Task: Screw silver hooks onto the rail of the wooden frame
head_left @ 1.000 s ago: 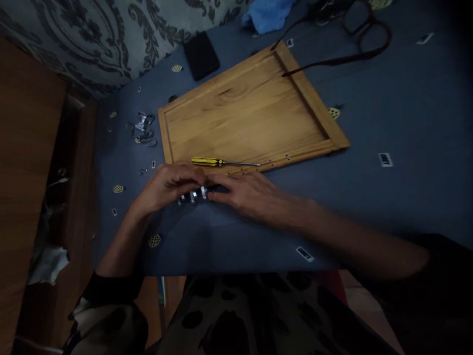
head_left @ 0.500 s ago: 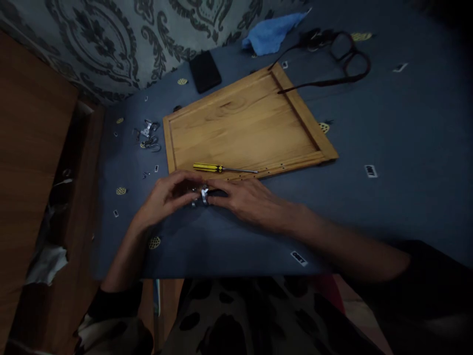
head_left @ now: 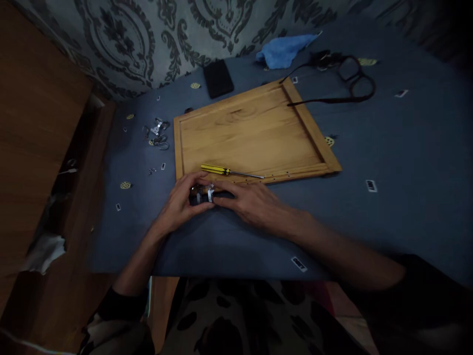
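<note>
A framed wooden panel (head_left: pixel 244 130), like a cabinet door, lies on the blue tablecloth with small dark holes along its near edge. At that edge's left end is a shiny metal hinge (head_left: pixel 210 193), its fine shape too small and dark to make out. My right hand (head_left: pixel 254 203) pinches it from the right between thumb and fingers. My left hand (head_left: pixel 181 202) curls round it from the left, thumb tip against its lower end and fingers above. Just behind the hands, a screwdriver (head_left: pixel 216 169) with a yellow-and-black handle rests on the panel.
Loose metal hardware (head_left: pixel 158 129) and a few tiny screws (head_left: pixel 152 171) lie left of the panel. Behind it are a dark flat case (head_left: pixel 218 79) and a blue cloth (head_left: pixel 284 51). Eyeglasses (head_left: pixel 353 81) overlap the panel's far right corner. Wooden furniture (head_left: pixel 40 98) stands at the left.
My left hand has shifted right and its thumb now reaches the hinge's lower end. My right hand keeps its pinch. The whole view has shifted slightly.
</note>
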{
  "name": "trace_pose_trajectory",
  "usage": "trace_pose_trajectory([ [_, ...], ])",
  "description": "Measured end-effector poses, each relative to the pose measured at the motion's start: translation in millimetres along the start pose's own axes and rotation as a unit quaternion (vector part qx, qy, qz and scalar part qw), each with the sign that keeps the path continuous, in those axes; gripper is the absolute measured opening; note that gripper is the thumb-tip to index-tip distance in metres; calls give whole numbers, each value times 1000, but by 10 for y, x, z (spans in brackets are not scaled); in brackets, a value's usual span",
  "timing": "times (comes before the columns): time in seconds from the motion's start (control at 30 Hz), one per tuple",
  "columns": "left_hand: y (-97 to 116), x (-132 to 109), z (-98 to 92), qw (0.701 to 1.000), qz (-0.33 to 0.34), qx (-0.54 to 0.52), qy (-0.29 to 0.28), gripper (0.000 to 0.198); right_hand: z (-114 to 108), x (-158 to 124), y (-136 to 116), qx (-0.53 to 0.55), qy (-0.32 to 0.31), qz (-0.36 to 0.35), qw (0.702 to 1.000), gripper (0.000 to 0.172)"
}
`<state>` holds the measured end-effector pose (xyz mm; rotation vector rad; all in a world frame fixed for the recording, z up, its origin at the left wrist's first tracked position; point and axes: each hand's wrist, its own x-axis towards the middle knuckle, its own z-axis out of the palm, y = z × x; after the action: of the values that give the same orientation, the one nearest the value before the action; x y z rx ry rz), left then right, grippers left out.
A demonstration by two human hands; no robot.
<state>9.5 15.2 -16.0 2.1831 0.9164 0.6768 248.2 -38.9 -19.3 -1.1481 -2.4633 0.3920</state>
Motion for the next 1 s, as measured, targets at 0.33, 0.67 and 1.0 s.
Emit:
trace_pose_trajectory([
  [0.33,1,32,1,998,41,49,9,46,5,-45,70,-15,97,-15,995,37],
  [0.67,2,53,-7,995,68,69,-7,39,-215,242,44,-89,4,161,983,40],
  [1.0,8,43,-7,995,79,66,-9,37,-260,407,35,-138,-57,202,968,41],
])
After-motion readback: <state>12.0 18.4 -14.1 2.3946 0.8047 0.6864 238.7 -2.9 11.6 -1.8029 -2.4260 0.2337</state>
